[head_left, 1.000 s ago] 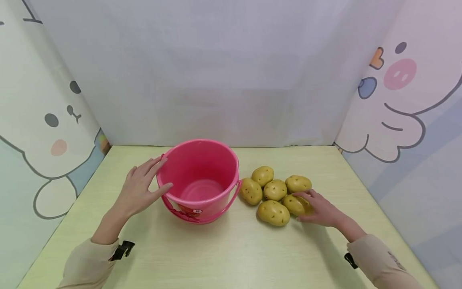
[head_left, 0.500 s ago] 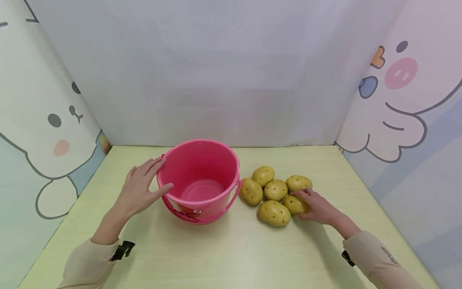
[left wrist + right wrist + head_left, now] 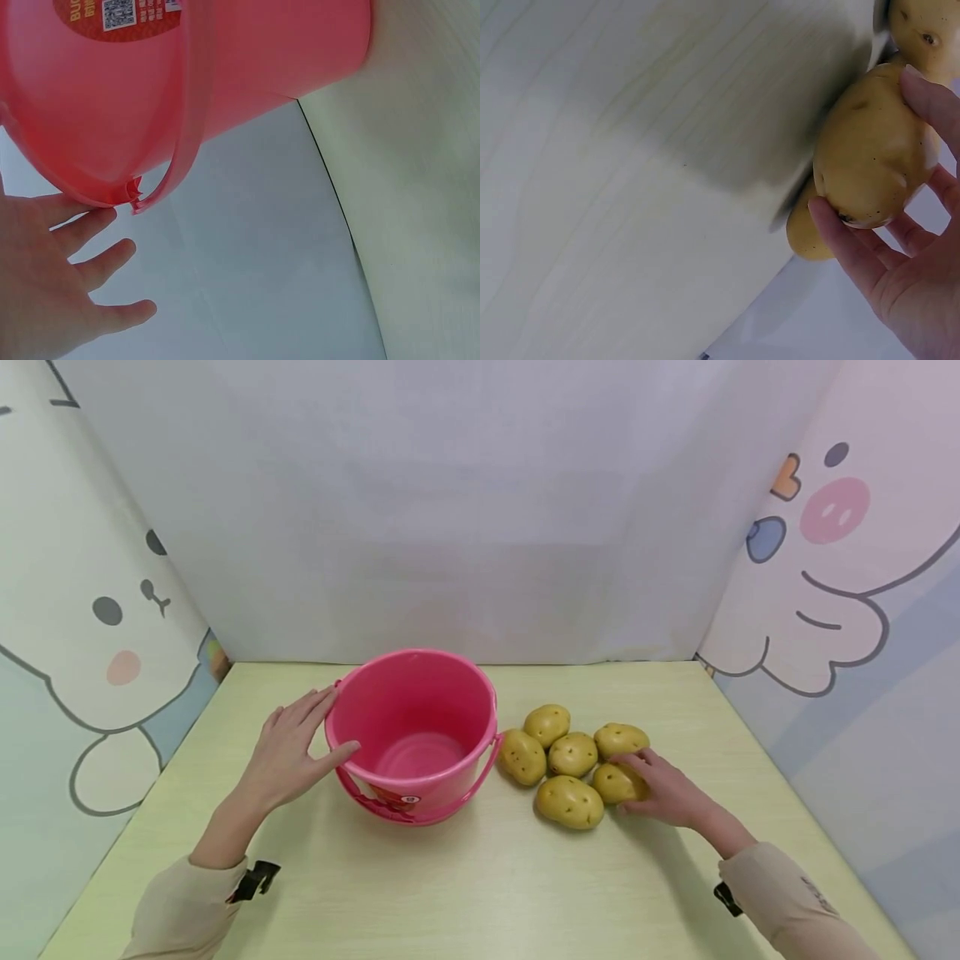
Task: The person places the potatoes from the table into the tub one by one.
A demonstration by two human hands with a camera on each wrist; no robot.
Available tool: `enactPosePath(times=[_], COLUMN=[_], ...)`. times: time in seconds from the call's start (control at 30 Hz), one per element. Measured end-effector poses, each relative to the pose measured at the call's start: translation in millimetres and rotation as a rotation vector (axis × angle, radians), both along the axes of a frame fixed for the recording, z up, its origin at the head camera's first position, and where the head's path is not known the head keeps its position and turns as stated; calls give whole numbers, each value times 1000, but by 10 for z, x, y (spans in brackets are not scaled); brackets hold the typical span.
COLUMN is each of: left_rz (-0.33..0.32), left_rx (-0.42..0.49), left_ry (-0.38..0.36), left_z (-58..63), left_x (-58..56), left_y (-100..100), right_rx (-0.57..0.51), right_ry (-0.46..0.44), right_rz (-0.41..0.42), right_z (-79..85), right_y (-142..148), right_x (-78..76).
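A pink bucket [image 3: 408,781] stands upright with its handle hanging down at the front. My left hand [image 3: 288,756] is at its left rim, fingers spread and fairly straight; the left wrist view shows fingertips [image 3: 97,217] against the rim close to the handle's hinge. To the right of the bucket, my right hand [image 3: 669,789] holds a yellow potato [image 3: 874,154] between thumb and fingers. In the head view that potato sits low among the others, partly covered by the hand. Close around it are a larger potato [image 3: 569,802] and another potato [image 3: 621,740].
More potatoes lie between the bucket and my right hand: one at the back [image 3: 547,725], a middle potato [image 3: 573,754] and a left potato [image 3: 522,757] close to the bucket's handle. All rest on a pale wooden table [image 3: 480,893]. A white wall [image 3: 480,527] rises behind.
The right hand and its potato shift slightly left, then slightly back to the right, staying beside the other potatoes. The left hand and bucket keep their places.
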State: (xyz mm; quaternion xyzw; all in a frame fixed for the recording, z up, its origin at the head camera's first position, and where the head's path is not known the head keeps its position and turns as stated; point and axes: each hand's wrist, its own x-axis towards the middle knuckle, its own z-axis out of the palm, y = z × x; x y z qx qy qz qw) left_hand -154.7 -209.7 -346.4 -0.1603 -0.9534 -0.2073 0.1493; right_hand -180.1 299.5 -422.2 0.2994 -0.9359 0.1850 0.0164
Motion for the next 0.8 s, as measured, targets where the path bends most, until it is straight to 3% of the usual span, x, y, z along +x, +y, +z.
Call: enactPosePath(times=[0.3, 0.8], left_rz=[-1, -4], left_rx=[-1, 6], left_ry=[-3, -18], left_z=[1, 19], left_x=[3, 13], left_y=[-4, -5], right_rx=[-6, -1], right_ry=[41, 130], right_rz=[-16, 41], right_z=[166, 532], right_y=[34, 13], right_x=[18, 61])
